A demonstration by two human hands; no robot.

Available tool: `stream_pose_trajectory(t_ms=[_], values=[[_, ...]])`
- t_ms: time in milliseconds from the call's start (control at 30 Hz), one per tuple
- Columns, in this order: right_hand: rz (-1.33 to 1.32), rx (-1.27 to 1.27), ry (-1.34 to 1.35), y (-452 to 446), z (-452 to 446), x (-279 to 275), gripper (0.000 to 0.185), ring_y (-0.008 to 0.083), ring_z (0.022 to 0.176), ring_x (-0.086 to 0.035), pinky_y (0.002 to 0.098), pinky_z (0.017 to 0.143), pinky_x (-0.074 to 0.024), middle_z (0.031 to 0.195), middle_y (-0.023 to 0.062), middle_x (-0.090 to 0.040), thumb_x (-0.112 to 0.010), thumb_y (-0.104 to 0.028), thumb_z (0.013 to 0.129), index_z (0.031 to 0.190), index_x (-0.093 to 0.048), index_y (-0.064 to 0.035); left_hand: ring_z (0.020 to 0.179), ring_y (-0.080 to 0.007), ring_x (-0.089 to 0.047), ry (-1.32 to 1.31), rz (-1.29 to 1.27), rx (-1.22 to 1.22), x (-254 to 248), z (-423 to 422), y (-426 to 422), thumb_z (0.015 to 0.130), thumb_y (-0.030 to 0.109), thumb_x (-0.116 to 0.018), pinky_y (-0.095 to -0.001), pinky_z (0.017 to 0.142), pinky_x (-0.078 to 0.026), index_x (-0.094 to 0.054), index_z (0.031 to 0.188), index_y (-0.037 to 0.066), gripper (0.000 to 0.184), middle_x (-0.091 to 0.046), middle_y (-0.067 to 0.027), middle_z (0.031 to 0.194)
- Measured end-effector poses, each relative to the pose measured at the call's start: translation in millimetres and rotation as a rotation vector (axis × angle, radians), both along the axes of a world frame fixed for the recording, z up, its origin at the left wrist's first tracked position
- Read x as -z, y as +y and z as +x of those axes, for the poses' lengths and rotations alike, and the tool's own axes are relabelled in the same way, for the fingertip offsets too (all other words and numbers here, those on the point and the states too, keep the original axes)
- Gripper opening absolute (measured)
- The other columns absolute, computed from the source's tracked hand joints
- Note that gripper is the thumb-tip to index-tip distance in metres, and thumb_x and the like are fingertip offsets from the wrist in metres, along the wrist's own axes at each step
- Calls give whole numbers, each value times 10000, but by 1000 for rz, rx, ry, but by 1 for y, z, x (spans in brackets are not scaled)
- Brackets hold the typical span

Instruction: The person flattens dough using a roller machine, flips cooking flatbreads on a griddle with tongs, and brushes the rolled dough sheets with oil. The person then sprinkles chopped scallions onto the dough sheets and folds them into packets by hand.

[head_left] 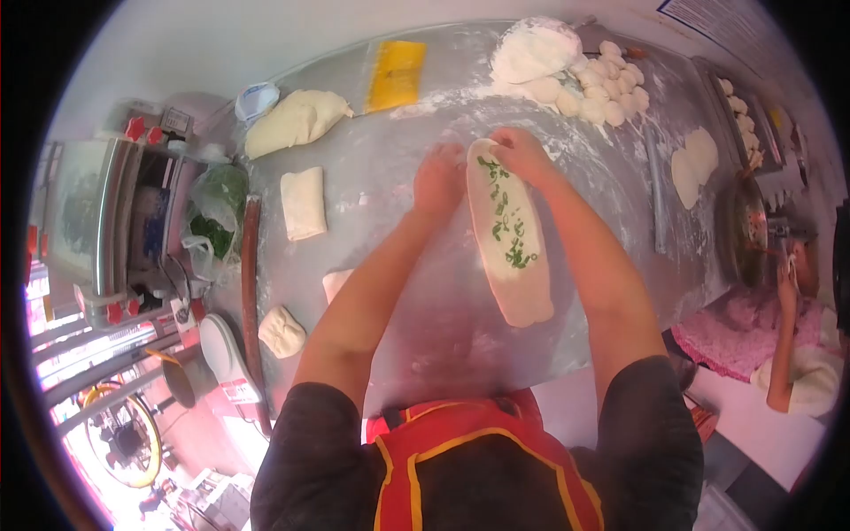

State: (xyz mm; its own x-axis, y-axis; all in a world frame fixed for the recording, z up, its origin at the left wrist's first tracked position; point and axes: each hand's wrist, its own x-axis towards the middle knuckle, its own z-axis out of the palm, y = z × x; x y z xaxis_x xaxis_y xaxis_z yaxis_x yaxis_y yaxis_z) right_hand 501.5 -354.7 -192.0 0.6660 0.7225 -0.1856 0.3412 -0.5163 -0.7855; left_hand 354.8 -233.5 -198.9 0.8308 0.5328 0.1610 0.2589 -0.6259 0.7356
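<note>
A long flat strip of dough (515,288) lies lengthwise on the metal worktop, with chopped green onion (499,208) scattered down its middle. My right hand (524,156) has its fingers closed on the far end of the strip. Beside the strip's far left edge is my left hand (438,180), its fingers bent and slightly blurred; whether they grip the edge cannot be made out. To the left rests a folded rectangular piece of dough (304,203). Another piece of dough (335,283) is partly hidden behind my left forearm.
Far left are a big dough slab (297,124), a bag of greens (212,212) and a wooden rolling pin (251,274). A yellow scraper (396,75), flour heap (536,51) and several dough balls (611,84) lie at the back. At right, another person's arm (784,332) is near a pan (744,226).
</note>
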Motion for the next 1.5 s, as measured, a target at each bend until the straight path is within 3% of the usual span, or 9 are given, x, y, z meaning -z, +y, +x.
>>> stream_pose_trajectory(t_ms=[100,167,300,467,700,900,1200,1267,1500], values=[[87,11,72,-19,-13,-8,202,244,825,-640,342,768,-487,884,112,-670,-617,-140,808,986,-654,-53,969,-287,-591,-176,139,58,2,16,-2,812,107,-581,-396,825,-466,-642,951,71,156,-615,-107,1064],[63,-4,64,-33,-18,-30,190,248,852,-636,342,779,-485,897,110,-664,-601,-105,814,989,-650,-50,977,-286,-592,50,75,167,-11,21,-2,802,107,-597,-384,833,-473,-643,947,67,158,-625,-89,1060],[195,-260,-249,-70,-29,-23,217,275,919,-606,361,800,-475,942,108,-645,-590,-95,803,1011,-646,-67,989,-275,-594,189,246,333,-28,-9,-19,782,111,-613,-356,838,-490,-649,932,69,160,-643,-62,1013],[371,-531,-713,-97,-39,25,231,318,955,-561,410,813,-461,981,116,-616,-579,-109,796,1020,-629,-82,965,-267,-591,-28,495,359,11,-42,-44,763,101,-613,-358,800,-503,-643,932,89,172,-635,-47,997],[91,-328,-291,-68,-14,-20,328,345,1022,-543,410,876,-443,1068,146,-601,-609,-93,767,1092,-590,-55,1052,-293,-525,131,226,128,-24,-8,-40,766,96,-609,-379,891,-455,-618,974,57,212,-582,-96,1058],[-175,-438,-193,-47,-4,-9,326,342,1053,-491,411,898,-410,1039,149,-571,-643,-98,722,1032,-559,-41,1035,-297,-514,563,78,303,-2,18,-25,735,112,-647,-386,844,-453,-591,936,75,212,-566,-108,1060],[269,-575,-533,-129,-65,2,172,342,940,-532,414,837,-435,971,126,-567,-558,-65,733,905,-558,-56,1055,-321,-531,-55,532,489,-8,-78,-79,699,105,-644,-394,910,-448,-591,997,69,304,-554,-99,1146],[310,-630,-548,-143,-77,9,139,337,925,-542,427,826,-438,973,123,-571,-539,-66,763,899,-563,-62,1080,-328,-525,53,501,562,-2,-92,-92,701,107,-636,-399,924,-448,-578,1053,72,358,-551,-103,1163],[26,-611,-414,-124,-86,-33,367,374,1139,-482,435,954,-403,1222,185,-517,-535,-111,835,1194,-515,-31,1153,-335,-494,1,269,399,-8,-129,-105,753,93,-610,-424,956,-432,-548,1123,58,377,-530,-128,1226]])
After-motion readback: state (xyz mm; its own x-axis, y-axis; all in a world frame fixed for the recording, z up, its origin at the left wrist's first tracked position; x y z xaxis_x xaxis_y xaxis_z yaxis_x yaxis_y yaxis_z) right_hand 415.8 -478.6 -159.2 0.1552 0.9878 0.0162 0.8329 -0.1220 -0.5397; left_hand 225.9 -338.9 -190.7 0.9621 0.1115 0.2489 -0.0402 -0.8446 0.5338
